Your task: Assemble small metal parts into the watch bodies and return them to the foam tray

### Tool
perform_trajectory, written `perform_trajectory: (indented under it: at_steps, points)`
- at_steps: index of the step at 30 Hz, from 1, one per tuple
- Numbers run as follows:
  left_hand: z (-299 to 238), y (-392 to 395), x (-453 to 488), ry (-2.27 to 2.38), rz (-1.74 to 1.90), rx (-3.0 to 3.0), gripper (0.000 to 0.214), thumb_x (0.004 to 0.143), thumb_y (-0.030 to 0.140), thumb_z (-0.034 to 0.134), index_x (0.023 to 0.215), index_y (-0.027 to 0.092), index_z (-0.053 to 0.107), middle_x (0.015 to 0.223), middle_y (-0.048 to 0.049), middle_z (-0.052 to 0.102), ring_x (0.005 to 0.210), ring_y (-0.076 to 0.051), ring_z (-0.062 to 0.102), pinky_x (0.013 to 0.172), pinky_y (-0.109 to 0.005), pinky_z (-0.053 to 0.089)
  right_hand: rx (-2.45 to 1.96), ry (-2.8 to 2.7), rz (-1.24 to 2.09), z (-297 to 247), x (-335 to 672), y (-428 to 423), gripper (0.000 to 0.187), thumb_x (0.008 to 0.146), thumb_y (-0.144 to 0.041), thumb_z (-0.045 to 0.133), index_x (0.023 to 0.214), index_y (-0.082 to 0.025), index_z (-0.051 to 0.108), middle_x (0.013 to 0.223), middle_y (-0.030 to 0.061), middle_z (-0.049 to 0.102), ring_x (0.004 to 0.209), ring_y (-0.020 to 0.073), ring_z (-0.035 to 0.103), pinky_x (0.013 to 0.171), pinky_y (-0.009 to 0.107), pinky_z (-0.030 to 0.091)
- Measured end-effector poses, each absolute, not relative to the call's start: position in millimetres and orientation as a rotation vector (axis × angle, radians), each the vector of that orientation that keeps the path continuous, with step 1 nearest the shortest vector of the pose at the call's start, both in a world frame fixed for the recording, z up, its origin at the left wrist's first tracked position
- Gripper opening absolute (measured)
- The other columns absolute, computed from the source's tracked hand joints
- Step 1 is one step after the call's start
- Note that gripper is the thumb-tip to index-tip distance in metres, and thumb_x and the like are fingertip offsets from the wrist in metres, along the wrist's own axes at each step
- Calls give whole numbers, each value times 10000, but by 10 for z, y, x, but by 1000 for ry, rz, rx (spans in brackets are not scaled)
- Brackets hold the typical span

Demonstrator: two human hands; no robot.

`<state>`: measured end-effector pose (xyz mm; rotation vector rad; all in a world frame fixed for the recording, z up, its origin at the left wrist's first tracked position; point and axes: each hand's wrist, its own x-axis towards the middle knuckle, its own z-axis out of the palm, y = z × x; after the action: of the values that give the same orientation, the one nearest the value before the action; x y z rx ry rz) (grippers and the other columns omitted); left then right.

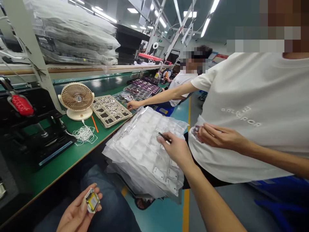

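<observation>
My left hand (77,209) is closed around a small squarish device housing (92,200), low over my lap. The housing has a pale rim, with a yellow and grey face turned up. Over a stack of clear plastic trays (142,138), my right hand (178,151) pinches a thin black tool (165,137) that looks like tweezers. The tool's tip is over the upper tray; whether it touches anything is too small to tell. Small white plates (158,173) with dark dots sit in the near pockets of that tray.
At right stands a co-worker in a white shirt (241,106), one hand (134,104) at a compartment box of small parts (108,125), the other (214,137) holding a clear bag. A fan (77,96), white cable (85,134) and red-handled press (23,104) occupy the green bench.
</observation>
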<state>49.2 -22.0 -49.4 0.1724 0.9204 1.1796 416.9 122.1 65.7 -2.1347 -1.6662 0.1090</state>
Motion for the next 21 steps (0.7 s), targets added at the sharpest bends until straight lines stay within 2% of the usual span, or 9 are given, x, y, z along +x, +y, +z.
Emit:
perform_trajectory:
  at_steps: [1,2,3,6,9,12,15,18,21]
  points:
    - [-454,-199,563,902,1173,203,474,734,394,937,1148,182,841,1277,-175,778,1014,-304,776,854,-312,642,-2067,-1669,132,599,3950,1062,310,960,-463,673,1104,-199,746,1033,97,786,874,236,692,747,304,490]
    - [-404,-173,635,889,1171,243,479,730,401,938,1139,168,844,1314,-194,757,970,-299,774,830,-324,643,-1980,-1694,190,507,3697,907,349,968,-527,652,1065,-206,749,954,71,782,766,204,671,682,289,489]
    - [-349,-144,700,878,1175,288,478,732,402,936,1135,161,846,1379,-209,719,949,-299,768,809,-338,641,-1798,-1684,290,390,3424,768,359,967,-533,653,991,-192,761,852,62,762,671,182,630,624,283,472]
    - [-206,-53,779,853,1222,398,412,796,387,888,1145,174,843,1548,-202,587,1014,-318,736,793,-366,624,-1492,-1629,676,14,2665,501,323,957,-500,692,893,-196,780,678,7,684,562,133,538,550,251,427]
    - [-176,-16,636,837,1252,434,374,880,362,817,1214,193,819,1483,-192,638,1049,-288,705,819,-340,592,-1373,-1496,1038,-220,2206,460,344,922,-512,749,824,-182,766,619,-14,625,534,106,466,513,233,376]
    - [-235,-73,414,828,1286,427,388,892,342,809,1243,177,806,1395,-193,691,957,-230,691,810,-313,569,-1294,-1411,1321,-307,2042,529,421,864,-570,804,757,-167,745,623,-14,599,551,94,427,523,232,349]
    - [-301,-147,280,811,1342,381,414,859,361,841,1212,147,815,1332,-198,719,843,-199,674,763,-314,560,-1196,-1304,1660,-345,2021,570,474,847,-631,800,809,-162,746,614,-26,564,530,80,383,501,228,310]
    - [-337,-167,247,798,1379,339,438,841,380,858,1201,133,818,1312,-197,729,822,-199,673,737,-314,556,-1108,-1149,1951,-382,2015,571,471,868,-630,788,863,-164,720,569,-67,489,473,49,282,451,210,222]
    - [-358,-152,242,777,1360,321,481,810,382,886,1204,116,815,1221,-194,765,814,-202,676,720,-306,558,-1017,-1038,2095,-411,1986,591,422,820,-548,873,892,-168,704,626,-54,584,455,24,277,432,184,204]
